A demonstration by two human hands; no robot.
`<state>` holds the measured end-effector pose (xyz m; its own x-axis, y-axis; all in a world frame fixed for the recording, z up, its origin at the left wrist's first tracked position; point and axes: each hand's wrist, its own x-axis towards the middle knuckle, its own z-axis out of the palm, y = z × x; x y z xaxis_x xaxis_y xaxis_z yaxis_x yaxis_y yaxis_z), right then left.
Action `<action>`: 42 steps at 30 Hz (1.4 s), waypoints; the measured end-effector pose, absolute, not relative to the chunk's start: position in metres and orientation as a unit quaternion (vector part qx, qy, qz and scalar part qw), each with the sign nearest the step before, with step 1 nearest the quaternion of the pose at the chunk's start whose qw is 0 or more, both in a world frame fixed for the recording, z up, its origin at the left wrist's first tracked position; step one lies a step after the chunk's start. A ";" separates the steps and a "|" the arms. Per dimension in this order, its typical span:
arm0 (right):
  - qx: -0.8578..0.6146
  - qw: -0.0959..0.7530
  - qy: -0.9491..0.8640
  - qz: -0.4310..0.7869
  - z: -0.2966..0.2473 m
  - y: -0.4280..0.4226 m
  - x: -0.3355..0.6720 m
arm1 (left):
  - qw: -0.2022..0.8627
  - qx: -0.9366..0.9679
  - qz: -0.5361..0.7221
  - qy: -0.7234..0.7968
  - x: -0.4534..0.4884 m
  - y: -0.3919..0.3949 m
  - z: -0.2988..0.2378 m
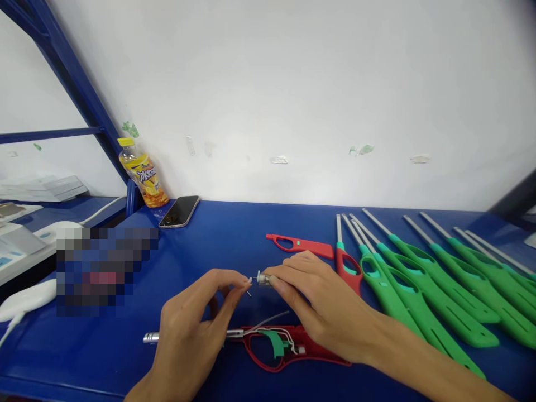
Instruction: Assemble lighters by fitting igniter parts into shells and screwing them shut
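Note:
Over the blue table, my left hand [196,318] is closed in a pinch on a small white piece [250,280]. My right hand [310,296] grips a small metal and whitish fitting [263,278] between thumb and fingers; the rest of it is hidden. The two small parts face each other, a slight gap apart. Below my hands lies an opened red lighter body [268,365] with a green trigger [274,343], white wires [288,336] and a thin clear tube [272,319]. Its silver rod [151,338] passes behind my left hand. A small screw [249,293] appears beneath my left fingertips.
A red lighter shell half [310,247] lies behind my right hand. A red lighter [349,268] and several green lighters [435,290] are spread on the right. At the back left are a phone [181,211] and a drink bottle [144,174], near the white wall [293,100].

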<state>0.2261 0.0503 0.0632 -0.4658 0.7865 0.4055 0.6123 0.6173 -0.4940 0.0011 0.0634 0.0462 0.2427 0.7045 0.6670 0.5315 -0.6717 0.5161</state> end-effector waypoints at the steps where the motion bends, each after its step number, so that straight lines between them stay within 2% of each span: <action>1: -0.414 0.307 -0.844 0.147 0.063 0.050 0.226 | 0.095 0.782 0.472 0.395 0.001 0.063 0.045; 12: -0.425 0.321 -0.835 0.137 0.057 0.049 0.225 | 0.099 0.780 0.472 0.398 0.002 0.063 0.044; 18: -0.408 0.295 -0.853 0.140 0.058 0.048 0.224 | 0.100 0.786 0.466 0.394 0.002 0.062 0.045; 42: -0.409 0.295 -0.850 0.151 0.055 0.049 0.225 | 0.107 0.793 0.458 0.388 0.002 0.062 0.042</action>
<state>0.2254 0.0487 0.0552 -0.4917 0.7844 0.3781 0.6058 0.6201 -0.4986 0.0024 0.0617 0.0425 0.2794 0.7137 0.6423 0.5177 -0.6754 0.5252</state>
